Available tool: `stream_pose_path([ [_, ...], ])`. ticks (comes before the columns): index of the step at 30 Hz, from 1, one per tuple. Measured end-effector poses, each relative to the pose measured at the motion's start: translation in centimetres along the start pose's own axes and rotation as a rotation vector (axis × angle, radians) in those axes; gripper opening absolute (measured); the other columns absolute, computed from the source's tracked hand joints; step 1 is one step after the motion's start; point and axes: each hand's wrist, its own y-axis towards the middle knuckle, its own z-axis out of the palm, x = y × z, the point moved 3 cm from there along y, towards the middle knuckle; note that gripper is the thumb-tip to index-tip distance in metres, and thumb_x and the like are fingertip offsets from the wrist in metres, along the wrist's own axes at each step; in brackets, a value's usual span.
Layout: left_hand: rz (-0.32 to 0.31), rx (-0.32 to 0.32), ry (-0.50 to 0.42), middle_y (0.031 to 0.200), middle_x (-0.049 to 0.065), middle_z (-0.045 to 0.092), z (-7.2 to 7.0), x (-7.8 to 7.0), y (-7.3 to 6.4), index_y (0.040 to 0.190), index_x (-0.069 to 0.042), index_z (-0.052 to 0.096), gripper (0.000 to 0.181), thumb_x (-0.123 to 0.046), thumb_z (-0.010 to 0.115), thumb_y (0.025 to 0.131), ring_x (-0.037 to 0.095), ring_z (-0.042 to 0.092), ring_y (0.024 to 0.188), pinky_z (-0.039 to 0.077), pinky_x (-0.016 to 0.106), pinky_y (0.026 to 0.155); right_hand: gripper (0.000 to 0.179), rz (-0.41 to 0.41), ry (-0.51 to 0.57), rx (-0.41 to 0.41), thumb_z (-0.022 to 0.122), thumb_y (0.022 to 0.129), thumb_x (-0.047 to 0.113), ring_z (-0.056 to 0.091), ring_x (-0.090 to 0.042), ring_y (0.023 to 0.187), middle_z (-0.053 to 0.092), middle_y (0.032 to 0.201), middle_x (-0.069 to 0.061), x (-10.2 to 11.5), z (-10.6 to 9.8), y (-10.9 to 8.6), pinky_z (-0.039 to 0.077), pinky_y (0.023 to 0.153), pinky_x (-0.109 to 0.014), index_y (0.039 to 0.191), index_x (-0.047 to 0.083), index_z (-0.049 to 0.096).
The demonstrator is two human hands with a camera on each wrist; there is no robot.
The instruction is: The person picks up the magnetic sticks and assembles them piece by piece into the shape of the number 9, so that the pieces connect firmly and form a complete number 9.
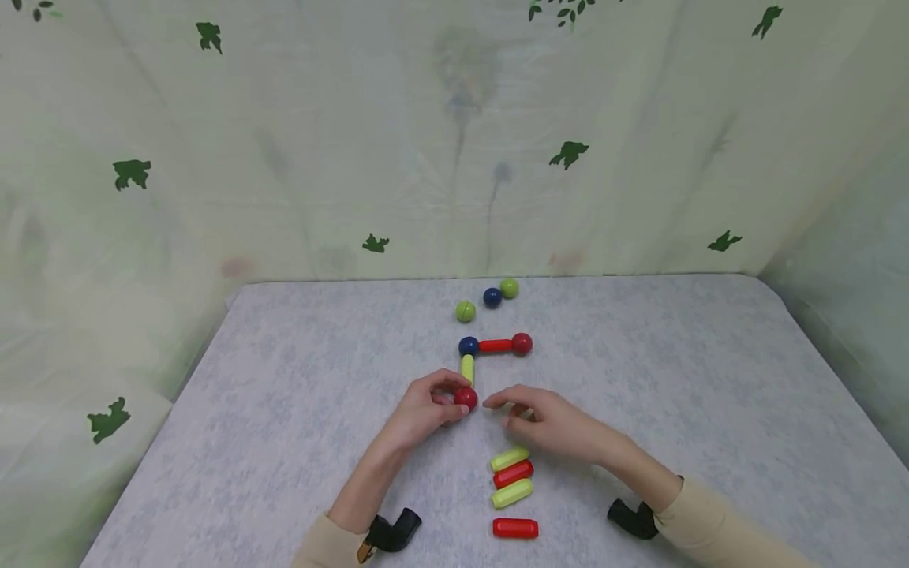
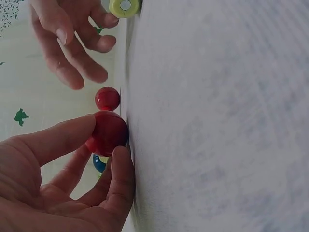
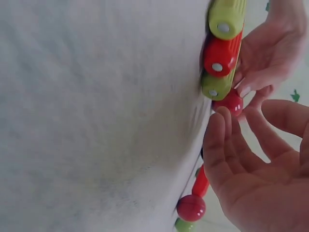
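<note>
My left hand (image 1: 424, 407) pinches a red ball (image 1: 465, 397) between thumb and fingers, low over the table. In the head view this ball sits at the near end of a yellow-green rod (image 1: 467, 368). The rod's far end meets a dark blue ball (image 1: 469, 346), from which a red rod (image 1: 495, 345) runs right to another red ball (image 1: 521, 344). Just right of the held ball, my right hand (image 1: 547, 418) hovers with loosely bent fingers and nothing between them. The left wrist view shows the pinched ball close up, hiding most of the rod behind it.
Several loose rods lie nearer me: a yellow-green rod (image 1: 510, 458), a red rod (image 1: 514, 474), another yellow-green rod (image 1: 512, 495) and a separate red rod (image 1: 515, 528). Toward the back are two green balls, one left (image 1: 465, 311), and a blue ball (image 1: 492, 297). A patterned curtain (image 1: 426, 158) stands behind.
</note>
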Motion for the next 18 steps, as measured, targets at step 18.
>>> stream_pose_path([
  [18, -0.067, 0.004, -0.053, 0.103, 0.008, 0.063, -0.5, 0.3, 0.2, 0.115, -0.009, 0.067, 0.027, -0.005, 0.070, 0.088, 0.022, 0.055, 0.077, 0.050, 0.030, 0.069, 0.023, 0.026, -0.128, 0.070, 0.068, 0.093, 0.015, 0.058, -0.005, 0.093, 0.064, 0.103, 0.019, -0.6, 1.6, -2.5, 0.049, 0.085, -0.029, 0.112, 0.028, 0.072],
])
